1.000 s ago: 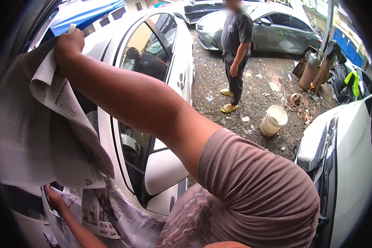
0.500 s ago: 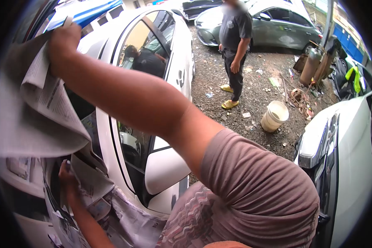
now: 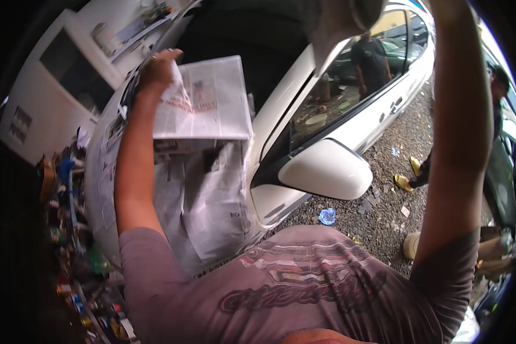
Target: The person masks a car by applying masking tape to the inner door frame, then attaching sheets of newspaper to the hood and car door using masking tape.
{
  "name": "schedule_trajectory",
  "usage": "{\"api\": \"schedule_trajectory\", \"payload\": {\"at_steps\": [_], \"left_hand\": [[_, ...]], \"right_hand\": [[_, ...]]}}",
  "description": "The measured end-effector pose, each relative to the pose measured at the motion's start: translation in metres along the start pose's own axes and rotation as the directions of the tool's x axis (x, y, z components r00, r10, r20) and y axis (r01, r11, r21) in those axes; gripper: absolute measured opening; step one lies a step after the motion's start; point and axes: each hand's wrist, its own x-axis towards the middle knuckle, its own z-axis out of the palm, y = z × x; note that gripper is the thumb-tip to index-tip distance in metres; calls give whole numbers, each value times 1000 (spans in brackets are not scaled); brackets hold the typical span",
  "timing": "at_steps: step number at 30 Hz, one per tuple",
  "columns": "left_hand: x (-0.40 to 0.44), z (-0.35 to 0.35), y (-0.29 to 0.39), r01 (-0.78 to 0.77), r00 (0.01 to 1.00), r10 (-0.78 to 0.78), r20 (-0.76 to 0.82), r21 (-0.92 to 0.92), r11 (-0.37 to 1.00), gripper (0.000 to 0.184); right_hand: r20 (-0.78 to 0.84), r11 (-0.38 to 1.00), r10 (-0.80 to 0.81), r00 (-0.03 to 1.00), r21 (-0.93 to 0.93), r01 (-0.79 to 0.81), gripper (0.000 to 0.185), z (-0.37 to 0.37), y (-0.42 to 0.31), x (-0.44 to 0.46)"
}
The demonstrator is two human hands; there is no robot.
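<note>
My left hand [image 3: 159, 71] is closed on the crumpled edge of a newspaper sheet [image 3: 226, 86] at the base of the dark windshield [image 3: 235, 34]. More newspaper [image 3: 212, 200] lies over the front of the white car [image 3: 269, 129], its edge running near the side mirror [image 3: 327, 172]. My right arm [image 3: 461, 132] is raised steeply on the right side, and its hand is cut off by the top edge. A blurred grey, sheet-like shape [image 3: 341, 28] hangs at the top over the windshield pillar; whether my right hand holds it is hidden.
A person [image 3: 499, 86] in yellow slippers [image 3: 404, 182] stands on the gravel [image 3: 378, 223] at the right. A pale bucket [image 3: 410, 245] is partly behind my right arm. Cluttered items [image 3: 69, 229] line the left, beside a white cabinet-like structure [image 3: 57, 86].
My view has swung left and over the car's front. My left hand has moved up to the newspaper by the windshield. My right hand, earlier holding up a newspaper sheet, has gone out of the frame.
</note>
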Motion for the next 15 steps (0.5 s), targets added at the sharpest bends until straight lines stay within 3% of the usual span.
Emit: {"api": "schedule_trajectory", "payload": {"at_steps": [2,3,5,7,10,15], "left_hand": [[-11,-43,-41,233,972,-232,-46,29,972,39],[-15,-59,-77,230,962,-222,-160,38,972,39],[-26,-123,-111,263,926,-173,-335,246,933,42],[-39,-197,-93,518,810,-314,-496,352,779,42],[-62,-292,-100,532,762,-86,-642,544,649,43],[-89,-362,-57,449,780,98,-618,662,600,41]], "right_hand": [[12,999,-13,1000,-37,14,29,-19,-7,1],[17,998,-24,1000,-52,25,29,-29,-10,1],[21,995,-44,999,-84,46,29,-60,-19,12],[34,992,-56,998,-113,59,29,-77,-24,9],[50,989,-56,997,-132,62,29,-97,-28,3],[62,988,-31,998,-151,40,30,-110,-32,-35]]}}
